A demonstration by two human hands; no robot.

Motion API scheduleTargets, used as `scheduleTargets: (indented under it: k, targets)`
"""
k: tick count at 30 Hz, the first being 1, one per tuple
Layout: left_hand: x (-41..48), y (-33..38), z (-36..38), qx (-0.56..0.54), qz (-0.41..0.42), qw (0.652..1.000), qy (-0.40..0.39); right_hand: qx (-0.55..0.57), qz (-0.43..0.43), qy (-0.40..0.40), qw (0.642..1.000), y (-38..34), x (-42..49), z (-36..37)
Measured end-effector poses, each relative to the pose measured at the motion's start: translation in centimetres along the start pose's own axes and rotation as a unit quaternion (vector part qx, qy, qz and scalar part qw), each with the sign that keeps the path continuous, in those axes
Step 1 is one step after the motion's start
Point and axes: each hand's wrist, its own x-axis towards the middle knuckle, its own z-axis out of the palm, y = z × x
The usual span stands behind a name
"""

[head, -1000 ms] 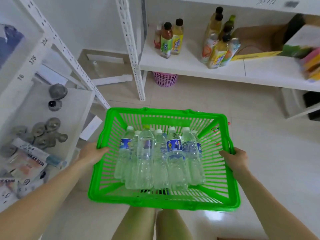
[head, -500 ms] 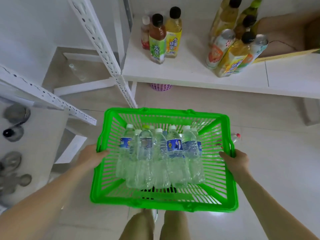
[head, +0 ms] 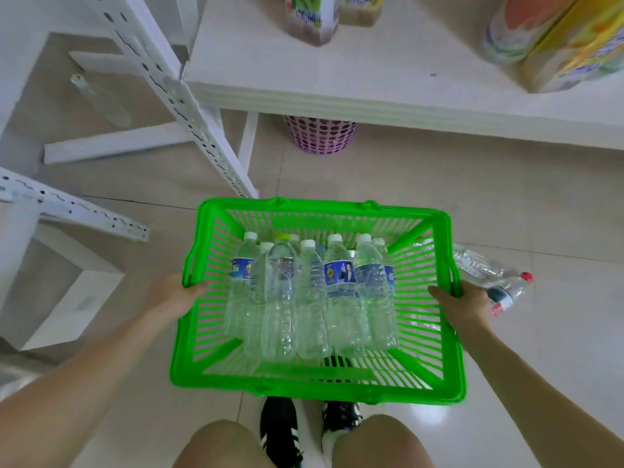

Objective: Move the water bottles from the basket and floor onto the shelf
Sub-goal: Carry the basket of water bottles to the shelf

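Nearest, two dark shoes (head: 280,430) show below one green basket (head: 314,390), held off the floor by both hands. The left hand (head: 175,293) curls round the left rim and the right hand (head: 461,307) curls round the right rim. Inside the basket stand the water bottles (head: 341,298): about eight caps show, and the rear ones are half hidden. Just right of the basket, two red-capped bottles (head: 486,273) lie on the floor, partly behind the right hand. Farther off, one pink basket (head: 320,136) sits under the white shelf (head: 371,79), its contents unclear. On the shelf stand labelled drinks (head: 310,18), cut off by the top edge. One clear bottle (head: 101,101) lies far left.
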Motion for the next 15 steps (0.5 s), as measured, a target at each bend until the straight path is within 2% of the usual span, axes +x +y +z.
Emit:
scheduleTargets:
  k: [7, 15]
  targets:
    - [6.7, -0.7, 4.4, 0.043, 0.0, 0.999, 0.024, -0.014, -0.01, 0.004, 1.0, 0.9, 3.5, 4.9]
    - [10.1, -0.1, 5.3, 0.019, 0.028, 0.997, 0.066, 0.016, -0.009, 0.045, 0.999, 0.9, 5.3, 6.5]
